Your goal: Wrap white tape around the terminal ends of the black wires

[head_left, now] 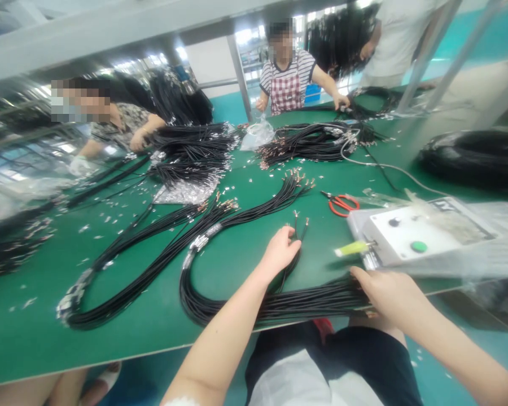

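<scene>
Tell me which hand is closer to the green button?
Right. The right hand rests on the cables just below the green button; the left hand is far to its left, holding wire ends.

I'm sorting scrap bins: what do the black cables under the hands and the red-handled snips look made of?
Black cables: matte, flexible jacket, probably plastic or rubber; shiny tips look metal. Snips: glossy red handles, likely plastic-coated; blades dark, probably steel.

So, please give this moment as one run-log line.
left hand: pinching black wire ends | right hand: laid on cable bundle | nearby: red scissors, white control box
</scene>
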Tool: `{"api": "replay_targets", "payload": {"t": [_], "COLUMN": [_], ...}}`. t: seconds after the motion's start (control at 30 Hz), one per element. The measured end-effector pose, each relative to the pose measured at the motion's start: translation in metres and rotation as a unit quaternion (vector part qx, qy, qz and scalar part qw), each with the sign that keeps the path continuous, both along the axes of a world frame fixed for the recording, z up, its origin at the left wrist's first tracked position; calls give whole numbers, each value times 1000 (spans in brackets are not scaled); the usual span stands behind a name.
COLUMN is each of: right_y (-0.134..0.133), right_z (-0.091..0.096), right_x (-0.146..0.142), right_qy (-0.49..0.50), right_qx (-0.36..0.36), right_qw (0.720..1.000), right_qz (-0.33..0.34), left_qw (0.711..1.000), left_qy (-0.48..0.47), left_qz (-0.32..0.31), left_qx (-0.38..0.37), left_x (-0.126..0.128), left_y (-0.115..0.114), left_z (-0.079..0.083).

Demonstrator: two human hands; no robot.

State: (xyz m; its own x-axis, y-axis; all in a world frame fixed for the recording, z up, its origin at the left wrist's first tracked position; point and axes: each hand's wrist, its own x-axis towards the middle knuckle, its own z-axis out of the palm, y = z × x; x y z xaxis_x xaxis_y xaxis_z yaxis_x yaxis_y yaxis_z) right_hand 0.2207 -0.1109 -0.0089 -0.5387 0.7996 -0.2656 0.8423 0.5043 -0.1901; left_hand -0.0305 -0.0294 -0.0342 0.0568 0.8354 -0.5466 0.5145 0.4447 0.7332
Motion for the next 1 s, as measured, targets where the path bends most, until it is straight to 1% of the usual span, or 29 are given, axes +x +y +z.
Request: {"api": "replay_targets", "payload": {"t": [0.07, 0.17, 0.2, 0.23, 0.27, 0.33, 0.37, 0.4, 0.43, 0.47, 0.53, 0.6, 0.67, 0.7, 0.73, 0.8, 0.87, 0.93, 1.0], "right_y": [0, 1, 2, 3, 4, 7, 10, 13, 15, 18, 23, 30, 38, 43, 48, 58, 65, 68, 66], "right_z": [-1, 4, 6, 9, 13, 20, 23, 26, 28, 30, 32, 32, 33, 33, 34, 35, 34, 32, 29], "right_x": [2, 4, 4, 4, 3, -1, -3, -5, -7, -9, -14, -19, -26, -30, -35, -44, -52, -58, -63], "right_qy": [12, 102, 144, 183, 219, 273, 293, 312, 332, 351, 386, 414, 442, 455, 464, 472, 467, 453, 428], "right_qx": [1, 36, 48, 56, 58, 57, 54, 48, 38, 24, -20, -73, -122, -136, -144, -138, -107, -54, 23], "right_qw": [1000, 993, 987, 979, 971, 957, 952, 946, 939, 930, 907, 874, 837, 824, 816, 819, 837, 861, 886], "right_qz": [-16, -46, -58, -68, -74, -76, -75, -78, -87, -104, -166, -242, -299, -310, -313, -295, -264, -225, -178], "left_qw": [999, 990, 984, 978, 972, 955, 946, 942, 942, 945, 954, 959, 957, 955, 952, 947, 943, 939, 934], "left_qy": [22, 71, 71, 52, 15, -74, -108, -133, -155, -176, -214, -239, -259, -271, -282, -298, -309, -316, -319], "left_qz": [-15, -46, -73, -112, -161, -258, -289, -301, -295, -275, -201, -115, -41, -14, 7, 36, 60, 88, 121], "left_qx": [29, 117, 147, 166, 168, 127, 97, 65, 34, 4, -52, -97, -121, -124, -121, -110, -105, -104, -103], "left_x": [6, 16, 20, 25, 30, 39, 42, 45, 47, 48, 46, 43, 39, 37, 35, 32, 30, 28, 26], "left_y": [-8, -22, -27, -31, -35, -37, -37, -35, -32, -29, -22, -18, -14, -13, -12, -9, -7, -6, -5], "left_z": [6, 25, 32, 40, 46, 53, 54, 54, 52, 49, 43, 40, 40, 41, 42, 43, 43, 41, 38]}}
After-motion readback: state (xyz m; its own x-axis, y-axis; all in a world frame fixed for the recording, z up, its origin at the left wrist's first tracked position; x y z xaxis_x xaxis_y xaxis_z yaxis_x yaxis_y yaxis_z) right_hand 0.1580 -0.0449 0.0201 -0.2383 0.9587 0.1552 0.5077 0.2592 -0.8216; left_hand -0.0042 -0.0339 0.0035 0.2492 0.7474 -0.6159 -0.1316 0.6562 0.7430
